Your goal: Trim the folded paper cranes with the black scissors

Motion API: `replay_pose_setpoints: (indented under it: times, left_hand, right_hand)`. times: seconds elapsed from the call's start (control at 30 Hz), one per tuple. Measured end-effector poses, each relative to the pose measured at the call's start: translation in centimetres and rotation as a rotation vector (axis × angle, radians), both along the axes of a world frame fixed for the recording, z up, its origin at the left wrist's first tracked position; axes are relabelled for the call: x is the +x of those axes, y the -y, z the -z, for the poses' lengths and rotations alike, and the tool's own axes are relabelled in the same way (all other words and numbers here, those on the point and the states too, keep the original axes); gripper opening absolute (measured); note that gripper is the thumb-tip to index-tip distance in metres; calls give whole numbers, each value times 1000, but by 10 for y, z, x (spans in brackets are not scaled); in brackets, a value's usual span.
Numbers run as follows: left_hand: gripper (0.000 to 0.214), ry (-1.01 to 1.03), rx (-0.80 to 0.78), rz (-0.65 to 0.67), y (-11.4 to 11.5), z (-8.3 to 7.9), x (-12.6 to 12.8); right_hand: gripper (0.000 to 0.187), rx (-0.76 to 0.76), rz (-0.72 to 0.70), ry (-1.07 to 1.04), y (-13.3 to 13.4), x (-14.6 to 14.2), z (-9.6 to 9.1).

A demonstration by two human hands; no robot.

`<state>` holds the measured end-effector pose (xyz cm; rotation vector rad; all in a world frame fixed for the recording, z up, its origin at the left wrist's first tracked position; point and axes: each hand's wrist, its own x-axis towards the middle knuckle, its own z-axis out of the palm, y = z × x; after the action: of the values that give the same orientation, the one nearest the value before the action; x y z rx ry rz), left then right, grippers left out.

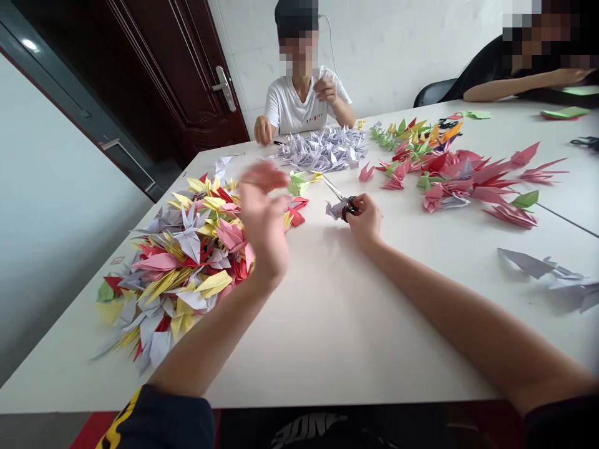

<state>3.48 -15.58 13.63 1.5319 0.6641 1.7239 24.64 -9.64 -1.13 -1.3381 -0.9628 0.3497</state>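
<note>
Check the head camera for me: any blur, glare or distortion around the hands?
Head view: left hand motion-blurred over the paper crane pile; right hand on the scissors sharp; soft light, faint shadows on the white table; small glare spot upper left; table edges bow from the wide lens.

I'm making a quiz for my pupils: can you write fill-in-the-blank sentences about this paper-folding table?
1. The right hand grips black-handled metal ____ on the white table.
2. The left hand, raised near the multicoloured heap of folded paper shapes, holds ____.
3. The pale lilac heap of folded paper lies before a person in a ____ T-shirt.
Missing: scissors; nothing; white.
</note>
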Motion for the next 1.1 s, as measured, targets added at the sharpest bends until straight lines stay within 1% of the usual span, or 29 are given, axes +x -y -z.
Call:
replay_pose_setpoints:
  times: [0.03,0.07,0.1,0.17,0.23,0.3,0.37,0.47,0.57,0.67,0.77,0.83,0.9,1.0,1.1]
  left_hand:
    - [27,-99,-61,46,-14,17,12]
    - [29,-242,-173,106,-29,36,24]
    - [33,-324,-254,105,-44,55,34]
    - [38,-418,-312,29,-69,88,51]
    - [39,-463,-343,44,-86,110,61]
    - [34,-471,-384,112,-96,122,64]
    - [32,-469,-410,164,-101,127,64]
    - [40,-457,-433,218,-105,132,61]
    - [47,-411,-386,239,-107,137,57]
    - [46,-402,-333,249,-111,137,53]
    - [36,-467,-310,252,-118,135,49]
    - [25,-486,-305,229,-124,135,47]
    - [20,-485,-316,199,-129,134,46]
    - [21,-475,-287,174,-130,133,44]
    - [21,-479,-189,180,-127,132,42]
  right_hand:
    - [23,1,-12,8,2,-1,-2]
    - [23,3,-14,19,3,-2,-3]
    - [23,4,-8,34,4,-2,-4]
    - [24,-2,-2,55,5,-2,-6]
    - [23,-12,-19,56,5,-1,-6]
    - [22,-16,-48,42,4,-1,-7]
    - [22,-18,-67,36,4,-2,-8]
    - [23,-25,-88,52,4,-3,-9]
    - [24,-47,-106,61,6,-4,-11]
    - [27,-90,-145,40,7,-5,-11]
    - [35,-104,-190,-28,8,-6,-12]
    - [42,-93,-210,-83,9,-7,-14]
    - [49,-101,-225,-105,10,-5,-17]
    - [54,-182,-245,-11,12,3,-21]
    - [56,-307,-264,192,13,17,-21]
